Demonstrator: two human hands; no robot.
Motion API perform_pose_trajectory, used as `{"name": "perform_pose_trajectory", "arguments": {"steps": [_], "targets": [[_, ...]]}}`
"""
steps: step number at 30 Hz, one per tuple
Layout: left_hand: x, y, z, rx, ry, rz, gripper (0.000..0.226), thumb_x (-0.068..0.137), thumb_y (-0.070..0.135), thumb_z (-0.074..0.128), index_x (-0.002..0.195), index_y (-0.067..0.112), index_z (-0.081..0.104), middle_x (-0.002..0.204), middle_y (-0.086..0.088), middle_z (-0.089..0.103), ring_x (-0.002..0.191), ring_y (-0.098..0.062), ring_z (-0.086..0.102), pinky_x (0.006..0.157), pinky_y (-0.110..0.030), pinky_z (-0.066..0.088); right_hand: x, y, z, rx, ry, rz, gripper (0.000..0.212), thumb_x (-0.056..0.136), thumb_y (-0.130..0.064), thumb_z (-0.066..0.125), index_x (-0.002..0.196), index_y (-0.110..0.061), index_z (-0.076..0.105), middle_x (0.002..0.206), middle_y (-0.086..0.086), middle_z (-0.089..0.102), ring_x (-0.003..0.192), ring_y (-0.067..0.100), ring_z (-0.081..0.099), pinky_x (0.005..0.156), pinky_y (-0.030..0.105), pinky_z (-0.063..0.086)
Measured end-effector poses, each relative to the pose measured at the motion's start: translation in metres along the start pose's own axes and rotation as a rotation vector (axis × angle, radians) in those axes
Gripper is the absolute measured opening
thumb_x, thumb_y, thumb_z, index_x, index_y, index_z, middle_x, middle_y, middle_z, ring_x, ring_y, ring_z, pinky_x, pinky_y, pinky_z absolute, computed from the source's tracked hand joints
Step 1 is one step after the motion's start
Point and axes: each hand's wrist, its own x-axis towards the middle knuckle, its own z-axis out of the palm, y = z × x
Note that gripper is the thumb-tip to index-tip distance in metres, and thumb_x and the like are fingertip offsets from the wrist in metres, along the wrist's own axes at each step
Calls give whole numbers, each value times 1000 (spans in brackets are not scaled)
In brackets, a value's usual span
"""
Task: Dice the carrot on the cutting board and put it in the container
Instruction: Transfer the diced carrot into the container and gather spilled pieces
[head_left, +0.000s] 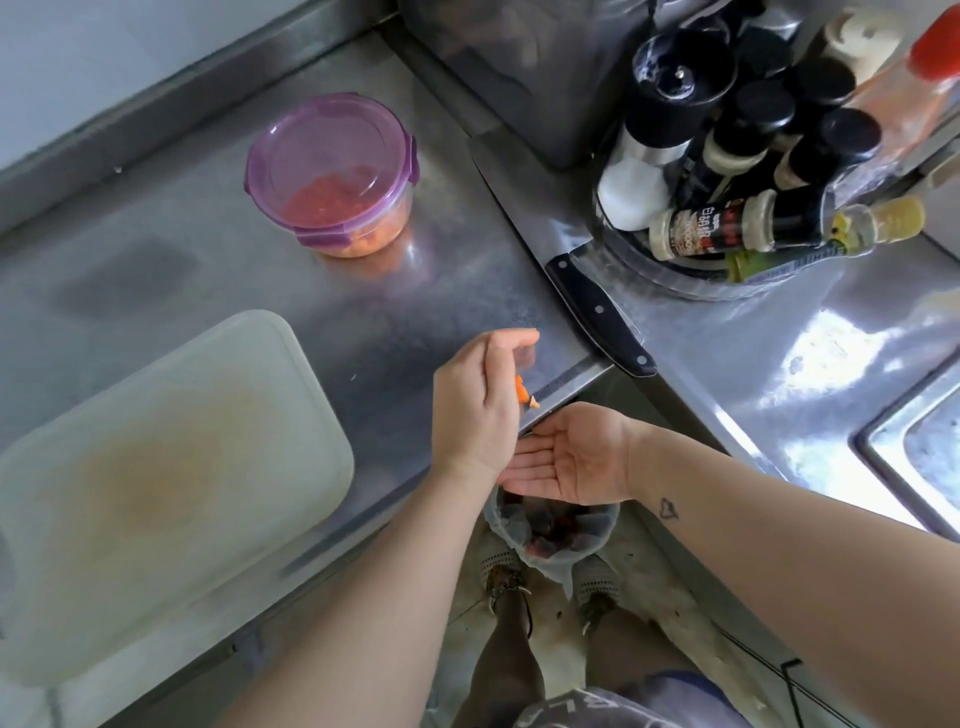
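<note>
left hand (480, 410), curled, grip unclear, nudges carrot scraps (523, 395) at centre frame; hold the flat, empty right hand (569, 460) snug beneath.
</note>
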Motion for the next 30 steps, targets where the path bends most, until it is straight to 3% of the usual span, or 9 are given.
{"name": "perform_pose_trajectory", "arguments": {"steps": [4,6,11,14,19,21,26,30], "targets": [[10,3,-1,10,114,52,38,93,28,34,95,17,70,89,7,70,86,-3,67,70,-16,51,-2,-3,-3,2,15,-5,44,101,-15,28,106,15,60,100,31,67,78,36,71,75,46,55],[24,4,-4,-35,182,7,39,92,25,33,94,15,71,90,8,69,87,0,65,77,-13,48,-4,-5,-4,-1,28,-7,43,101,-15,29,105,15,60,97,31,68,75,37,71,73,46,56],[40,7,4,-97,-131,-40,37,93,21,36,89,11,71,91,-10,73,89,-21,71,88,-41,55,-5,-6,-4,-3,38,1,42,102,-15,30,109,15,59,97,30,68,76,36,71,74,46,55],[34,7,8,-71,-252,-10,40,96,21,33,86,10,71,87,-10,73,85,-22,71,86,-45,55,-6,-6,-3,-4,31,4,42,102,-15,30,112,15,57,97,30,68,76,37,70,74,47,55],[19,7,5,-48,-308,3,44,94,34,34,77,16,71,80,-4,73,82,-18,70,75,-49,56,-6,-7,-5,-4,20,-5,44,102,-15,30,103,15,62,100,30,67,84,37,69,77,47,55],[15,11,6,-35,-337,9,47,88,42,34,76,15,71,79,-5,73,81,-19,70,74,-44,57,-5,-7,-6,-4,14,-5,45,102,-15,29,101,15,63,101,30,67,84,36,70,77,46,56],[31,7,-25,-147,-127,-28,45,80,43,37,75,14,70,79,-3,74,84,-20,70,78,-26,54,-2,-6,-6,13,12,-2,43,100,-13,29,100,15,61,95,31,68,75,36,71,72,45,56],[20,-10,-22,-52,-86,27,41,90,38,34,88,20,70,91,-7,73,91,-22,70,87,-43,54,-1,-6,-7,23,11,-3,43,101,-14,30,102,15,61,96,31,68,77,36,71,73,46,56]]}}
